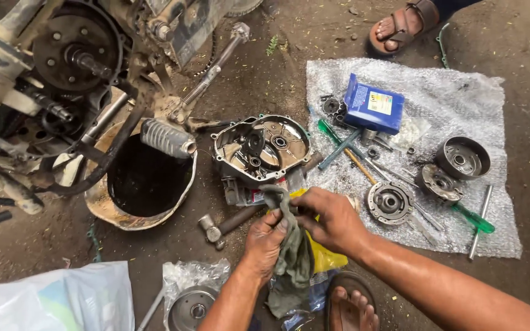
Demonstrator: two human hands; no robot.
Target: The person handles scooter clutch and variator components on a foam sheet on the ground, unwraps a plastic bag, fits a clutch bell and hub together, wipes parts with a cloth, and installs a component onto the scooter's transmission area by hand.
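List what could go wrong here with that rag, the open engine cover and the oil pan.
The grey rag, held by the left hand and right hand, hangs close to the open engine cover; lint or grit could drop in. The full oil pan sits beside the hammer; a knock might spill it.

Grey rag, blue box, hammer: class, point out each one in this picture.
Grey rag point(289, 257), head view, hanging middle fold.
Blue box point(372, 109), head view, top face.
Hammer point(211, 230), head view, metal head.

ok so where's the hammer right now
The hammer lies on the dirt just left of the left hand, below the engine cover.
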